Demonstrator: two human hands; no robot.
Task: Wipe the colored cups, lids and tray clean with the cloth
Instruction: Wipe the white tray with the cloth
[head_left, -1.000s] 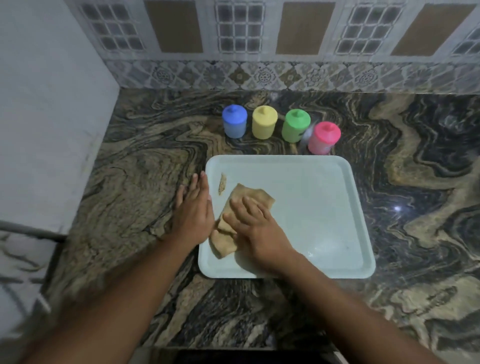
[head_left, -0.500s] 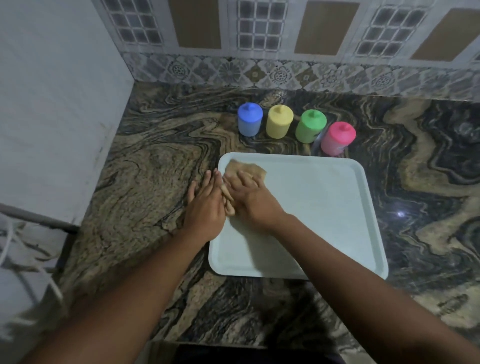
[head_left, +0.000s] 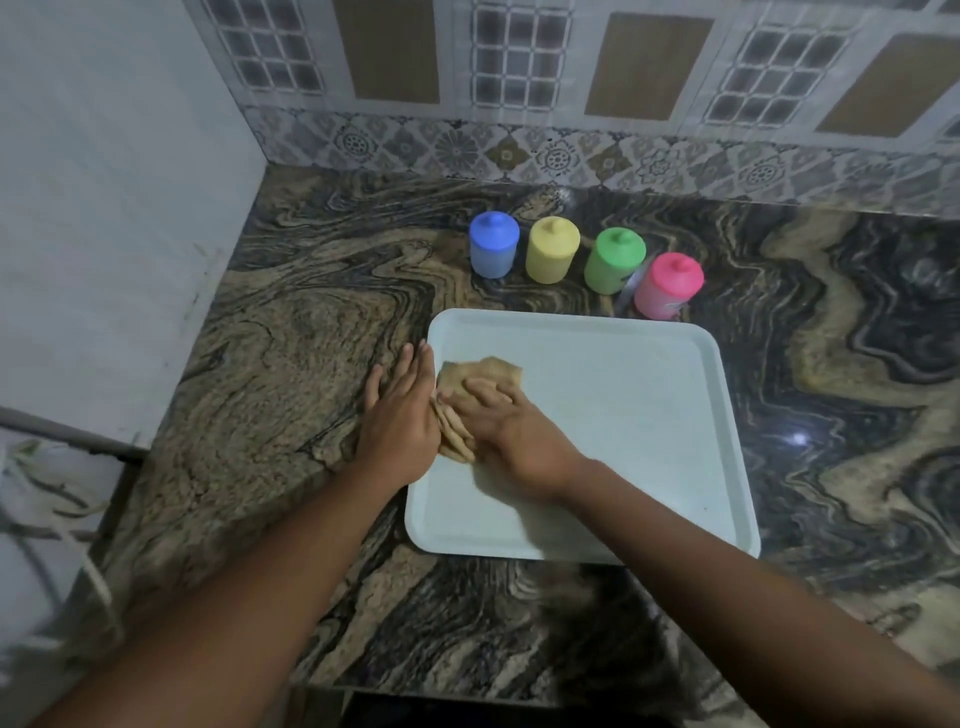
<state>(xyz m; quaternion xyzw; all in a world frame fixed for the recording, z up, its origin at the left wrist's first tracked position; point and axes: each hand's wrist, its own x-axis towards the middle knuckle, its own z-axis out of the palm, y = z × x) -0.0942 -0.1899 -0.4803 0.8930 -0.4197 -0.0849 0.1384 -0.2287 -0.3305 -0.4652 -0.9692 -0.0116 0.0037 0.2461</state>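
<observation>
A pale rectangular tray (head_left: 623, 415) lies on the marble counter. My right hand (head_left: 511, 431) presses a tan folded cloth (head_left: 480, 374) flat on the tray's left part. My left hand (head_left: 400, 415) lies flat, fingers together, on the counter against the tray's left rim. Behind the tray stand a blue cup (head_left: 493, 251), a yellow cup (head_left: 551, 249), a green cup (head_left: 614, 260) and a pink cup (head_left: 667, 286), each with its lid on.
The counter (head_left: 291, 364) meets a white wall on the left and a tiled backsplash behind the cups. Its front edge runs just below the tray. A small shiny object (head_left: 629, 291) stands between the green and pink cups.
My right hand slid the cloth up to the tray's far left corner, then back toward the middle of the left side. My left hand stayed against the tray's rim.
</observation>
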